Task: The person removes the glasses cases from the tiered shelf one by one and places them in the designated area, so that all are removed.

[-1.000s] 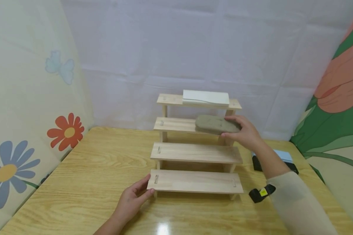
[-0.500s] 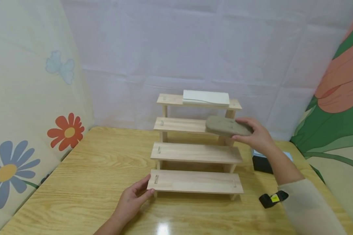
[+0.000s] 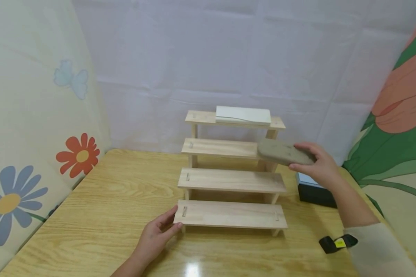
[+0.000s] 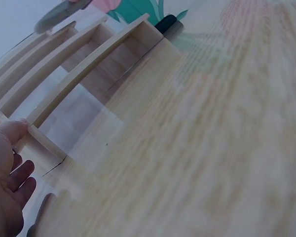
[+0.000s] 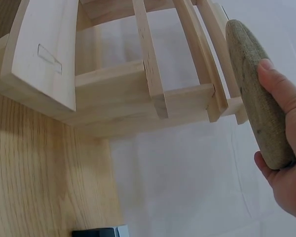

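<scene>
An oblong olive-grey fabric glasses case is in my right hand, pinched at its right end between thumb and fingers. In the head view its left end overlaps the right end of the second shelf from the top. The right wrist view shows the case tilted beside the upper tiers. A four-tier wooden display stand stands on the table. My left hand grips the left end of its lowest board, thumb at the front corner. A white folded-flap case lies on the top shelf.
Right of the stand, a black box-like case with a light-blue one on it sits on the wood-grain table, partly behind my right forearm. A black strap with a yellow label is at the right sleeve. White cloth hangs behind.
My right hand has moved the glasses case to the right, off the middle of the second shelf from the top, and slightly down. My left hand has stayed on the lowest board.
</scene>
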Demonstrator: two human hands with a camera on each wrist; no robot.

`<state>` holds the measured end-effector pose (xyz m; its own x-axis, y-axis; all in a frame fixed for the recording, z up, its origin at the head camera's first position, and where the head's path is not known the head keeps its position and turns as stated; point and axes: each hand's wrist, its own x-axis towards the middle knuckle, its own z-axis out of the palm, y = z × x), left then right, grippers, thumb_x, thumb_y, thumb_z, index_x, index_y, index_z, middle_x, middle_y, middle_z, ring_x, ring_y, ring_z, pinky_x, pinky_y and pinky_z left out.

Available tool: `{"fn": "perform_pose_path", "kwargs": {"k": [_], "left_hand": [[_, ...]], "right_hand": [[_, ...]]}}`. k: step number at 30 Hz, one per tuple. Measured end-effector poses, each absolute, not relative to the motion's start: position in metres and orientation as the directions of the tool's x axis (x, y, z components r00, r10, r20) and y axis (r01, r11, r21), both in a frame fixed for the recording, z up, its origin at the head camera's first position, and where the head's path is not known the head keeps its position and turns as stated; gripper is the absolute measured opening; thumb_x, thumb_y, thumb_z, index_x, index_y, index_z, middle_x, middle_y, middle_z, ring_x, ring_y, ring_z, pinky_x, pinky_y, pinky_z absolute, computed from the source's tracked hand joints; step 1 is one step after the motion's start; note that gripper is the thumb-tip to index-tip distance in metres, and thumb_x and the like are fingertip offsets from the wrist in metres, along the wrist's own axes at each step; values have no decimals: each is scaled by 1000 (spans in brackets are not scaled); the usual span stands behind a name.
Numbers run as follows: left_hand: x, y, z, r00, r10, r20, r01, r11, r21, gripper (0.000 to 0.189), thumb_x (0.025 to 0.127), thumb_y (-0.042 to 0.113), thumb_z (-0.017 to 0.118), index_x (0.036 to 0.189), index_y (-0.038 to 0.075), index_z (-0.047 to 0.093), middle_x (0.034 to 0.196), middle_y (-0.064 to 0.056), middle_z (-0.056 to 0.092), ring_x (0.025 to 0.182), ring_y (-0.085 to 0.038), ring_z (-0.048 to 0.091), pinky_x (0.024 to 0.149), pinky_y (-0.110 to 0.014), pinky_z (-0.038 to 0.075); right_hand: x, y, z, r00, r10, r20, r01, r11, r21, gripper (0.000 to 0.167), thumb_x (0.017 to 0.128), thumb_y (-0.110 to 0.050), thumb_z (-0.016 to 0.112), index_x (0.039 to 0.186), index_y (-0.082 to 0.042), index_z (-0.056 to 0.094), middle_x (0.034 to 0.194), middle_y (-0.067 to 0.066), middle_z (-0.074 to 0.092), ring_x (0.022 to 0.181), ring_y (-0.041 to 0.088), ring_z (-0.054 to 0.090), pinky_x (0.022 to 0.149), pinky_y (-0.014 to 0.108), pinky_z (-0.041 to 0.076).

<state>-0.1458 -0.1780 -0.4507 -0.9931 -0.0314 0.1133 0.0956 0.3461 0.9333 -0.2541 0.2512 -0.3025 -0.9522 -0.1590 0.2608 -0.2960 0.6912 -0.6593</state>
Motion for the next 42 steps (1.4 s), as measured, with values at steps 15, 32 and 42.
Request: {"fn": "perform_pose_path", "kwargs": {"k": [15, 32, 42], "left_hand": [[-148, -177, -451, -994, -27, 108, 93, 342, 935, 55, 88, 16, 73, 137, -1, 53, 138, -17, 56, 125, -32, 57, 100, -31, 51], [-147, -178, -448, -997, -32, 76, 61, 334, 941, 55, 89, 16, 72, 138, 0, 52, 141, -15, 55, 127, -32, 55, 103, -35, 49], [-148, -178, -450, -996, -37, 78, 61, 341, 938, 55, 89, 16, 73, 138, 1, 53, 139, -15, 56, 126, -30, 57, 102, -32, 50]], "right_hand": [[-233, 282, -310, -956, -114, 270, -261, 749, -609, 71, 86, -34, 76, 145, -9, 45, 147, 22, 41, 122, 42, 45, 87, 50, 43], [-208, 316, -329, -961, -30, 277, -200, 764, -613, 73, 88, -32, 75, 146, -4, 42, 149, 27, 36, 123, 45, 40, 85, 47, 39], [-199, 335, -343, -971, -14, 237, -164, 761, -627, 76, 89, -30, 74, 149, -1, 37, 151, 33, 30, 127, 51, 34, 91, 62, 35]]}}
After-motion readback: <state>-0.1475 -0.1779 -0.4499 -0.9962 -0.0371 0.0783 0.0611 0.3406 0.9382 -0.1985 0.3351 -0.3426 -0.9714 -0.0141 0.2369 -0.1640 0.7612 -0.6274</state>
